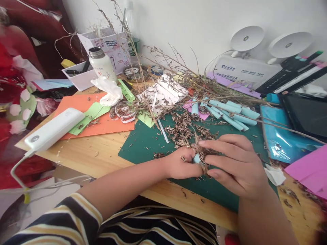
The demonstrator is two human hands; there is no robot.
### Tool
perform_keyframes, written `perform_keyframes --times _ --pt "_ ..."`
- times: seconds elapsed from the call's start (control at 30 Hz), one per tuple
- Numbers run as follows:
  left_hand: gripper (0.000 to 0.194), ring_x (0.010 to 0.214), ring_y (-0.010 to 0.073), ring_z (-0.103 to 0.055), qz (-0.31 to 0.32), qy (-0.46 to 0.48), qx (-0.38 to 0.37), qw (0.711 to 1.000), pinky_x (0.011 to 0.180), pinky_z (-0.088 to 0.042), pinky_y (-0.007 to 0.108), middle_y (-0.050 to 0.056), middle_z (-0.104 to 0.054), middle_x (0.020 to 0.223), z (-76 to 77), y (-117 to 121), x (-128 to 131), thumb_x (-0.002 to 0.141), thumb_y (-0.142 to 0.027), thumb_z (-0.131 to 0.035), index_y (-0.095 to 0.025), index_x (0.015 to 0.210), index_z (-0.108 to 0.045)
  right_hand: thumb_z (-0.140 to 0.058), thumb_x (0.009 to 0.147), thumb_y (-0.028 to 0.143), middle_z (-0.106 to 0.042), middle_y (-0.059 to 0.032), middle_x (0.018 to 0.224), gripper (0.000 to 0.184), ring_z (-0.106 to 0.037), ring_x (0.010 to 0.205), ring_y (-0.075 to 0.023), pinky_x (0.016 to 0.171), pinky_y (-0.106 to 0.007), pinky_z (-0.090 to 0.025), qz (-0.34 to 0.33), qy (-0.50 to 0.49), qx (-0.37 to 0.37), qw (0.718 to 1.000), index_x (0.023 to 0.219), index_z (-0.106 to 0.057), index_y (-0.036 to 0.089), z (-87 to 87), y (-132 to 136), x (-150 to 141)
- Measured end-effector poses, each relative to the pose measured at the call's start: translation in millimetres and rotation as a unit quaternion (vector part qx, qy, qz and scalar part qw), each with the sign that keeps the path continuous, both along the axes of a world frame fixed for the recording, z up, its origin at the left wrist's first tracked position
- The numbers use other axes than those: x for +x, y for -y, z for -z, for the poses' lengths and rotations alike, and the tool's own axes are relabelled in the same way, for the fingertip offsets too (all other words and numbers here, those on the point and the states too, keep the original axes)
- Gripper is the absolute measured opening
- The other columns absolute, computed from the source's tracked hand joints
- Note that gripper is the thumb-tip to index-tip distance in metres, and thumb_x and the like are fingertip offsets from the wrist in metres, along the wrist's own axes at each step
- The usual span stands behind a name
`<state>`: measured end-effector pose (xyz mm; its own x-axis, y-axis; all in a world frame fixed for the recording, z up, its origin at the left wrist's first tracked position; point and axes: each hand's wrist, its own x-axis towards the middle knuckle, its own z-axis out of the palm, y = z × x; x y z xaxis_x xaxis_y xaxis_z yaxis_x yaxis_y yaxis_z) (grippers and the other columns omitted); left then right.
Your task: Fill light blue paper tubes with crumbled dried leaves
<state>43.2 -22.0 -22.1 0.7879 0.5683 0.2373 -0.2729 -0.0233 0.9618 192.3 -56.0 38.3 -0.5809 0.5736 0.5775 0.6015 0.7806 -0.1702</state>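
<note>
My left hand [180, 165] is closed around a light blue rolled paper tube [196, 159], most of which its fingers hide. Against the tube's open end, my right hand [237, 165] pinches crumbled dry leaves [202, 157] between thumb and fingers. Some leaf bits cling to my left thumb. Both hands are above a dark green cutting mat [143, 143]. Behind them a heap of dry brown leaf fragments [181, 129] is spread over the mat. Several more light blue paper rolls [230, 114] lie at the mat's far right.
Dry twigs [178, 64] stretch across the back. A white power bank [55, 131] with a cable rests on the left, near orange paper [109, 120] and a white bottle [100, 64]. On the right are a blue pouch [276, 136], pink paper [309, 166] and a twin-lamp emergency light [237, 71].
</note>
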Motion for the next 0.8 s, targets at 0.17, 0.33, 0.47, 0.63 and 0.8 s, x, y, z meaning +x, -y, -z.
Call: perform_keyframes --times 0.17,0.33,0.47,0.63,0.8 --pt "0.015 0.056 0.0071 -0.033 0.005 0.047 0.020 0.999 0.051 -0.030 0.021 -0.003 -0.033 0.057 -2.1 -2 1 0.065 -0.014 -0.047 -0.013 0.053 -0.039 -0.047 0.074 0.018 -0.051 -0.0094 0.100 0.004 -0.047 0.084 -0.0216 0.070 -0.041 -0.040 0.020 0.004 -0.027 0.999 0.075 -0.051 0.019 1.4 1 -5" --pt "0.016 0.055 0.0061 -0.031 -0.002 0.065 0.021 0.998 0.052 -0.028 0.020 -0.004 -0.032 0.059 -2.4 -2 0 0.064 -0.009 -0.047 -0.014 0.054 -0.036 -0.053 0.070 0.013 -0.048 -0.0078 0.092 0.026 -0.048 0.084 -0.0184 0.070 -0.034 -0.043 0.009 -0.066 -0.065 0.996 0.094 -0.045 0.020 3.2 -2 -2" --pt "0.011 0.057 0.0066 -0.033 0.017 0.016 0.006 1.000 0.054 -0.030 0.020 -0.004 -0.033 0.061 -3.3 -1 -2 0.065 -0.010 -0.047 -0.014 0.061 -0.038 -0.060 0.068 0.024 -0.045 -0.0079 0.092 0.046 -0.046 0.078 -0.0167 0.061 -0.030 -0.043 0.054 -0.094 -0.121 0.987 0.109 -0.040 0.020 8.0 -3 5" --pt "0.012 0.055 0.0062 -0.034 0.014 0.004 -0.047 0.999 0.052 -0.031 0.020 -0.004 -0.036 0.061 -3.0 1 -3 0.064 -0.014 -0.049 -0.014 0.071 -0.040 -0.063 0.067 0.024 -0.043 0.0019 0.065 0.029 -0.039 0.053 -0.0093 0.044 -0.023 -0.035 0.072 -0.153 -0.195 0.966 0.089 -0.045 0.021 10.8 -2 7" --pt "0.009 0.055 0.0066 -0.035 0.019 -0.023 -0.037 0.999 0.051 -0.032 0.020 -0.004 -0.037 0.057 -3.4 0 -2 0.064 -0.013 -0.048 -0.014 0.063 -0.039 -0.061 0.069 0.014 -0.048 0.0013 0.062 0.017 -0.048 0.056 -0.0111 0.047 -0.024 -0.041 0.006 -0.153 -0.100 0.983 0.075 -0.047 0.022 7.8 -3 3"
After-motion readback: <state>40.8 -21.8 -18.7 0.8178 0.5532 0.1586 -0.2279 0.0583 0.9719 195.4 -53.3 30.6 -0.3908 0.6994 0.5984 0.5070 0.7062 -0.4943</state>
